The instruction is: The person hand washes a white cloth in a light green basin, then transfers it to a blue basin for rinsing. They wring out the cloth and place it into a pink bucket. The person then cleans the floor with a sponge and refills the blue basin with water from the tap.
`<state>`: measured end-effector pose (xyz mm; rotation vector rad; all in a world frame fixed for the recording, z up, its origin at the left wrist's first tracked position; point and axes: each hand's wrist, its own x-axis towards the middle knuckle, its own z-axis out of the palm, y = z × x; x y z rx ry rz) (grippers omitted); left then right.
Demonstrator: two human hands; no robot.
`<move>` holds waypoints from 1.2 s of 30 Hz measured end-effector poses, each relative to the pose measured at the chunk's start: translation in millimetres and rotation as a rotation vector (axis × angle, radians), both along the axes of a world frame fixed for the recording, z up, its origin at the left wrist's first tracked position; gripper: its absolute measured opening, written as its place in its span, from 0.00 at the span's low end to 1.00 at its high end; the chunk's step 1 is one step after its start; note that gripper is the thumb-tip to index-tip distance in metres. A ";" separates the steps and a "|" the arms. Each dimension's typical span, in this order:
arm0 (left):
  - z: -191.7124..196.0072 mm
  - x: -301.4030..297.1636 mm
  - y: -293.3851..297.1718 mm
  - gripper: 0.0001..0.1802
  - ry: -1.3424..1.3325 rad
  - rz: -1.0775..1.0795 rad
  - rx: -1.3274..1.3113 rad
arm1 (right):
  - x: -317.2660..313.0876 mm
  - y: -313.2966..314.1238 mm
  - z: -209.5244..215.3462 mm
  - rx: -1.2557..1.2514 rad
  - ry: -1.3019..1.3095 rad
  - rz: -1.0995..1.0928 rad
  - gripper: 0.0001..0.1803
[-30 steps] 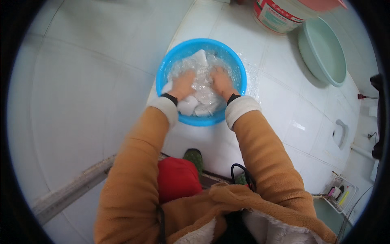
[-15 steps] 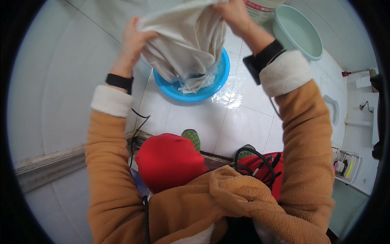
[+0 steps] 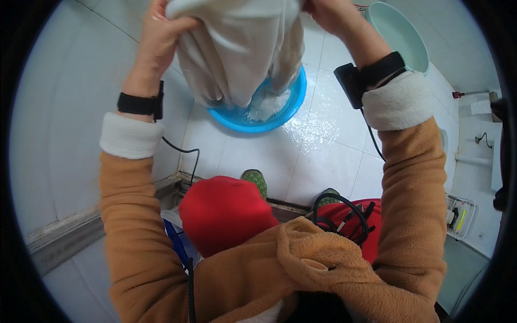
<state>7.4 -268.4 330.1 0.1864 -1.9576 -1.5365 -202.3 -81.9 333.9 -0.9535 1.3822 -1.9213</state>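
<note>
A wet cream-coloured cloth (image 3: 242, 48) hangs in folds between my two raised hands, over a round blue basin (image 3: 258, 128) on the tiled floor. My left hand (image 3: 164, 33) is closed on its left edge, thumb across the fabric. At the upper right, my right hand (image 3: 334, 17) grips the other side; its fingertips are partly hidden. The cloth's lower folds reach down over the basin, covering its far side. Whitish wet fabric (image 3: 268, 105) shows in the water below; I cannot tell whether it is part of the same cloth.
Water lies splashed on the floor tiles (image 3: 318, 126) right of the basin. A pale green tub (image 3: 401, 35) leans at the far right. A wire rack (image 3: 460, 218) with small bottles stands at the right. Dark cables hang from both wrist straps. A raised sill (image 3: 70, 229) runs along the left.
Both hands have moved up and apart, lifting the cloth higher and spreading it wider. More of the whitish fabric in the basin shows.
</note>
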 end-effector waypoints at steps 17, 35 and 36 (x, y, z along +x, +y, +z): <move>-289.9 -17.0 20.8 0.78 -1.101 -0.074 -0.261 | 38.7 -11.3 -282.6 1.335 1.138 0.469 0.52; -326.2 -90.9 36.3 0.51 -1.382 0.178 -0.812 | -20.1 -67.4 -297.0 1.245 0.893 0.477 0.39; -326.7 -92.7 38.1 0.50 -1.360 0.257 -0.745 | -18.6 -63.8 -299.1 1.221 0.892 0.471 0.40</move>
